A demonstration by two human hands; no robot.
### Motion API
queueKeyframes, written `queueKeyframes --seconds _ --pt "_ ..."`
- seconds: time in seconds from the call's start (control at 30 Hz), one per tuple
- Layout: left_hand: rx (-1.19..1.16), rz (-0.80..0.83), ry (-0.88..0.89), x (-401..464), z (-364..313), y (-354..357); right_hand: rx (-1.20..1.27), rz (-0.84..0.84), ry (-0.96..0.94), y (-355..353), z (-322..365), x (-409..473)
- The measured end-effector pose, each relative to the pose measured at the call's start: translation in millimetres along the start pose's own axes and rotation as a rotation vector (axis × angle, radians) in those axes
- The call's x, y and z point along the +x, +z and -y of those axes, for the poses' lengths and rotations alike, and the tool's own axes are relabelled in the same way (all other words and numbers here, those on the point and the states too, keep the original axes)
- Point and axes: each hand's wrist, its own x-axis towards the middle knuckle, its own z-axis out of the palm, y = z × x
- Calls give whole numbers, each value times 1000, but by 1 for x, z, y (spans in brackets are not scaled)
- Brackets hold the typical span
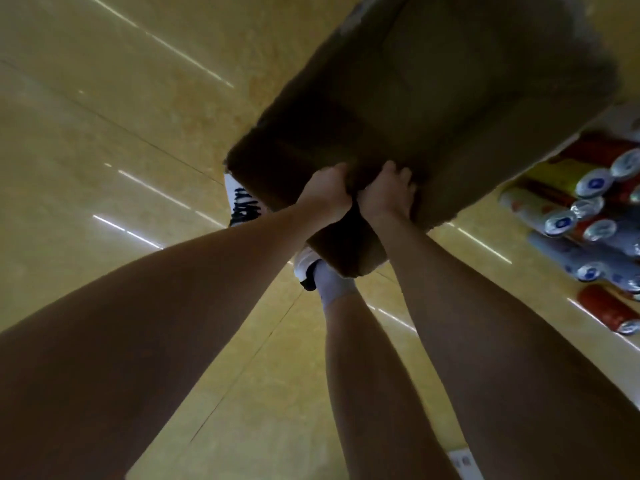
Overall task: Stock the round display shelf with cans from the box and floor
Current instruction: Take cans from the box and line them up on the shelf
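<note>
A large brown cardboard box fills the upper middle of the view, its open inside dark. My left hand and my right hand both grip its near edge side by side, fingers curled over the cardboard. Several cans, red, yellow, white and blue, lie on their sides in a heap on the floor at the right, just beyond the box's right side. One red can lies apart, nearer to me. The round display shelf is out of view.
The floor is glossy yellow tile with light reflections. My leg, in a white sock and a white shoe, stands under the box's near corner. A white label lies at the bottom right.
</note>
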Motion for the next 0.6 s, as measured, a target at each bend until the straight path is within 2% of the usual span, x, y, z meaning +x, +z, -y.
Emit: queueKeyframes --seconds 0.1,0.27,0.43,0.6 --pt "-12 26 -22 27 8 15 -83 45 -21 26 -10 28" --pt "-8 1 -43 35 22 20 -229 -60 -87 42 -10 34" --pt "0 -1 -9 -7 16 0 -108 -47 -116 13 -6 -11" --pt "110 -24 4 -75 -11 -60 70 -12 -161 -60 4 -87"
